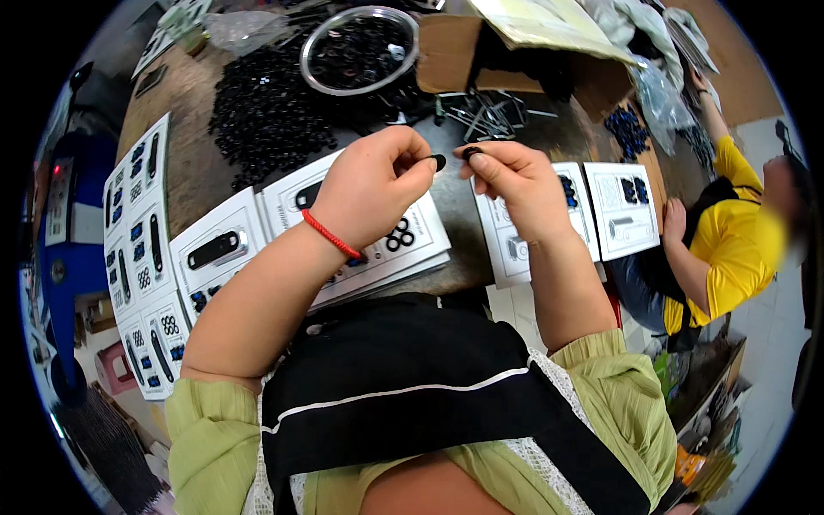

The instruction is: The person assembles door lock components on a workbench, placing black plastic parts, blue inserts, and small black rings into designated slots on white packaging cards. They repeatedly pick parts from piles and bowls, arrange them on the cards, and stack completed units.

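Observation:
My left hand [369,184], with a red braided cord on its wrist, pinches a small black round piece [439,162] between thumb and fingertips. Across a short gap my right hand [513,176] grips a small black ring-like piece [471,153]; the fingers hide part of it. Beneath my left hand lies a stack of white printed cards [421,247] with a black elongated part and several black rings on the top one. My right forearm passes over another white card [506,262] with blue-black parts.
Loose black pieces [262,112] lie heaped beside a round metal bowl [306,75] of similar pieces. Metal fasteners [485,116] lie before an open cardboard box [448,56]. More filled cards [180,330] cover the left side. At right sits a person in a yellow shirt [730,266].

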The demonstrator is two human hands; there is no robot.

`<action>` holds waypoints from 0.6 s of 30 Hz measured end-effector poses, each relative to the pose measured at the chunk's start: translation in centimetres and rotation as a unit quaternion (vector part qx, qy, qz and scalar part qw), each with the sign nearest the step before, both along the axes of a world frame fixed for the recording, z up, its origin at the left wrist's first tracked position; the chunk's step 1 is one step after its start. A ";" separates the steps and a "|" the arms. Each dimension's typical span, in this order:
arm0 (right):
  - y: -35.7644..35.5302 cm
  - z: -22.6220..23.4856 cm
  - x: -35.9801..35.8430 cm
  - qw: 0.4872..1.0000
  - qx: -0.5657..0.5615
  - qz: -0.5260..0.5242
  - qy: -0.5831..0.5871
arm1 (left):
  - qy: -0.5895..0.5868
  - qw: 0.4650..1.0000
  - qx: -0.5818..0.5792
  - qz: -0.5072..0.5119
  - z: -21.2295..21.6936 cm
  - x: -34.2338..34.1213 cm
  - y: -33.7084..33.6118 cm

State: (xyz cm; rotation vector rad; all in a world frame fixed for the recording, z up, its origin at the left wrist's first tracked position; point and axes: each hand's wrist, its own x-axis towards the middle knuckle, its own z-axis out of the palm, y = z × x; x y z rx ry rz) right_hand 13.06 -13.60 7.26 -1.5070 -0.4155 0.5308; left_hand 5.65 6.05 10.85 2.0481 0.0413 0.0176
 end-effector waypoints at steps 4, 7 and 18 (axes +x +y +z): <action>-5.9 -2.8 1.2 0.988 -0.081 -0.110 -0.069 | 0.029 0.994 0.089 -0.051 -2.0 2.5 -3.0; -8.8 -4.2 1.5 0.978 -0.134 -0.140 -0.076 | 0.063 0.969 0.211 -0.114 -4.1 4.7 -5.9; -10.4 -5.4 2.0 0.923 -0.300 -0.170 -0.171 | 0.091 0.925 0.318 -0.189 -10.3 10.2 -11.3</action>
